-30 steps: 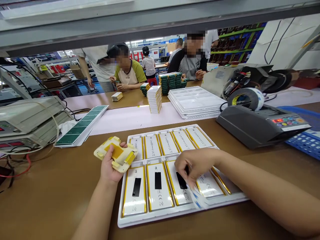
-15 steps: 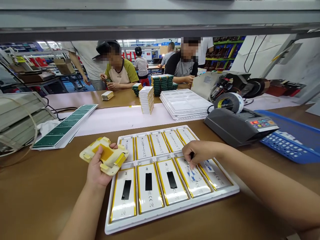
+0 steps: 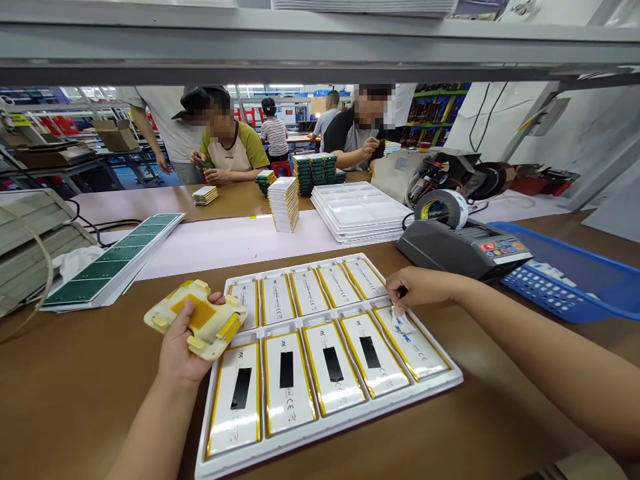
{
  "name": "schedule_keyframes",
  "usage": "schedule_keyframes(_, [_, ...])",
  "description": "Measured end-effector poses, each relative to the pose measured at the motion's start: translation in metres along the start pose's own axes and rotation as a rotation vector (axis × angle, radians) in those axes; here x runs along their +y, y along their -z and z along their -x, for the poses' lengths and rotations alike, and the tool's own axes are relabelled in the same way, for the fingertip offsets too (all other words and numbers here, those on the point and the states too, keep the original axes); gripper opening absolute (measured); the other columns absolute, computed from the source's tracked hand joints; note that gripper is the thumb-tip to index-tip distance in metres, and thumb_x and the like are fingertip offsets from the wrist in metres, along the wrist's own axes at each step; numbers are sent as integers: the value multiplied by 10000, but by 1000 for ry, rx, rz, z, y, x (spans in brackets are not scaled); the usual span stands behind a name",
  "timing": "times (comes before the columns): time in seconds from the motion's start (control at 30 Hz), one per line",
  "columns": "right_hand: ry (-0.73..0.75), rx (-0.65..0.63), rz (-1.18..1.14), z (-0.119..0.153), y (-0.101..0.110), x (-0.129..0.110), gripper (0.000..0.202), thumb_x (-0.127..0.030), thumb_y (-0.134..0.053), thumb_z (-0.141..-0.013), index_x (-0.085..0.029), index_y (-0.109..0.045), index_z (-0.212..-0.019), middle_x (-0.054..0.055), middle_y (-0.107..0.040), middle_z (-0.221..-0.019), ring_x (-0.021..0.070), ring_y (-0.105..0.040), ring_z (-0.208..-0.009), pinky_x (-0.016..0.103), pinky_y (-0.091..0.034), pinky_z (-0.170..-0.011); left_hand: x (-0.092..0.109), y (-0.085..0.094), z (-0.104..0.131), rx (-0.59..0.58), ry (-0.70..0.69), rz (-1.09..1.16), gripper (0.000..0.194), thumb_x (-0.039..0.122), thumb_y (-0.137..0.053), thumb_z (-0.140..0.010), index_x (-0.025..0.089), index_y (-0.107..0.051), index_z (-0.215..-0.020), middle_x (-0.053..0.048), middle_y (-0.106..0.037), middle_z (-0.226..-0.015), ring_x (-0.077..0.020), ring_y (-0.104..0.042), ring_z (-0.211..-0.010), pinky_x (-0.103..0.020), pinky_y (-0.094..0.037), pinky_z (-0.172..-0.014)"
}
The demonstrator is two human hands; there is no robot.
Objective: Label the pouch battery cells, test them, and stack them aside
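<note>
My left hand [image 3: 187,343] grips a cream-coloured plastic fixture [image 3: 225,310] with amber tape on it, above the left side of a white tray [image 3: 330,421]. The tray holds flat white battery packs [image 3: 289,407] with yellow edges, in two rows. Black tape strips [image 3: 287,370] lie on the near-row packs except the rightmost. Over that rightmost pack [image 3: 423,353], my right hand [image 3: 405,290] is closed, pinching white backing paper [image 3: 401,325] with blue print. Whether the paper still touches the pack I cannot tell.
Beyond the tray stand a stack of white packs [image 3: 283,207] and stacked white trays [image 3: 357,207]. A grey tape dispenser [image 3: 445,247] and a blue basket [image 3: 575,287] are at the right. Green-topped sheets [image 3: 115,260] lie left. Co-workers [image 3: 235,150] sit opposite; a shelf beam [image 3: 320,43] crosses overhead.
My right hand has moved from the fourth near-row pack to the rightmost one. Black tape now shows on the fourth pack where printed backing paper was. My left hand keeps the fixture.
</note>
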State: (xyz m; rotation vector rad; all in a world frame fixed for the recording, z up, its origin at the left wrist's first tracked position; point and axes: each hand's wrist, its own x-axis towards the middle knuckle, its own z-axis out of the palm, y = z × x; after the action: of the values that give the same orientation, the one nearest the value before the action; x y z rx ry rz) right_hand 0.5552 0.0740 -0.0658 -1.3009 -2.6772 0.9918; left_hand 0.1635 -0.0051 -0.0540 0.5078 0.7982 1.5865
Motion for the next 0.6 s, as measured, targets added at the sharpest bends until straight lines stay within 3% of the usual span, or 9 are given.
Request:
schedule_keyframes(0.1, [27,-5,34,0,0,4,193,-355,-631,-635,-165,-607,-619,2,-588,-663,139,-509,-628,228,-331,-553,0,-2,1,-16,-8,-7,218,224,-396,-825,125,-540,-956,-79,-656,-817,-211,-623,-779,-412,-529,-701])
schedule_keyframes(0.23, [60,-109,-13,1,-4,9,258,-407,-652,-617,-154,-612,-640,3,-582,-655,134,-506,-629,224,-344,-566,1,-2,0,12,-3,-14,226,221,-399,-816,109,-552,-940,-81,-649,-788,-224,-626,-762,-421,-531,-699])
schedule_keyframes(0.43, [87,38,-113,-2,-10,21,331,-456,-651,-616,-131,-609,-658,14,-581,-687,129,-505,-640,222,-355,-566,2,0,-2,-17,7,-51,273,234,-366,-828,110,-550,-986,-80,-658,-809,-245,-622,-804,-441,-529,-696])
schedule_keyframes(0.6, [93,-84,-108,-4,-9,22,291,-414,-683,-596,-139,-606,-652,-4,-584,-646,121,-507,-617,215,-354,-556,2,0,-3,43,-14,-62,255,227,-388,-818,138,-569,-974,-78,-673,-829,-228,-634,-773,-392,-540,-680])
